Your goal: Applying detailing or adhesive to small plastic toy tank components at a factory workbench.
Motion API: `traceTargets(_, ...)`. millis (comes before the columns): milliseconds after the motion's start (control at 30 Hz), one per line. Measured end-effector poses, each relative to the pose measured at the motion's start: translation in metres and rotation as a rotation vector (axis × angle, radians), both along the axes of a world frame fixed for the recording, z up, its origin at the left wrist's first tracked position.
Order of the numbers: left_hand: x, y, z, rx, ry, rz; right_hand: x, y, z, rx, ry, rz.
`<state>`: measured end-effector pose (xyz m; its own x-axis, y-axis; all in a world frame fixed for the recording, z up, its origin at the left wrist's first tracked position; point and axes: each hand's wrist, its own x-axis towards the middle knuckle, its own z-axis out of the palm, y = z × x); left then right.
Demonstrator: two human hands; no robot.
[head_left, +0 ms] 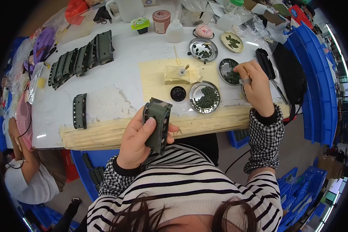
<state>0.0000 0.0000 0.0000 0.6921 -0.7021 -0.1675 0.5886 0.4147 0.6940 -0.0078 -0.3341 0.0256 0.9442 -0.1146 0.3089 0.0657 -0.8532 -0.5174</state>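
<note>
My left hand [132, 145] is wrapped round a dark green camouflage plastic part [157, 125] with toothed edges, held upright before the table edge. To the right, my right hand [258, 91] has its fingertips pinched together at a metal dish [221, 77] of small dark green pieces [229, 74]; what is in the pinch cannot be made out. Nearer the middle stands another metal dish [193, 103] with a heap of small green pieces [207, 98]. Beside it are a round black container [178, 93] and a paper-wrapped block [176, 76] with a small white cup on it.
At the left lie a row of similar green parts [83, 58] and a single one [80, 111]. Farther back are a third dish [191, 49], a cream plate [224, 45] and a squeeze bottle [175, 31]. Blue racks [315, 85] stand right; another person [32, 176] sits left.
</note>
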Motion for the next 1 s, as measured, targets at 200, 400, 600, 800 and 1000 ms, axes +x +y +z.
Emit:
traceTargets(200, -0.009, 0.002, 0.006, 0.151, 0.025, 0.073, 0.024, -0.011, -0.004, -0.204, 0.259, 0.038)
traceTargets(400, -0.006, 0.000, 0.009, 0.181, -0.012, 0.104, 0.042, -0.019, -0.009, -0.177, 0.320, 0.108)
traceTargets(600, -0.006, -0.001, 0.009, 0.178, 0.002, 0.124, 0.037, -0.021, -0.016, -0.251, 0.119, 0.212)
traceTargets(800, -0.004, -0.004, 0.012, 0.181, -0.128, 0.188, 0.017, 0.014, 0.028, -0.002, 0.017, 0.096)
traceTargets(1000, -0.003, -0.021, 0.007, 0.233, -0.247, 0.188, -0.017, 0.105, 0.023, 0.153, -0.164, 0.391)
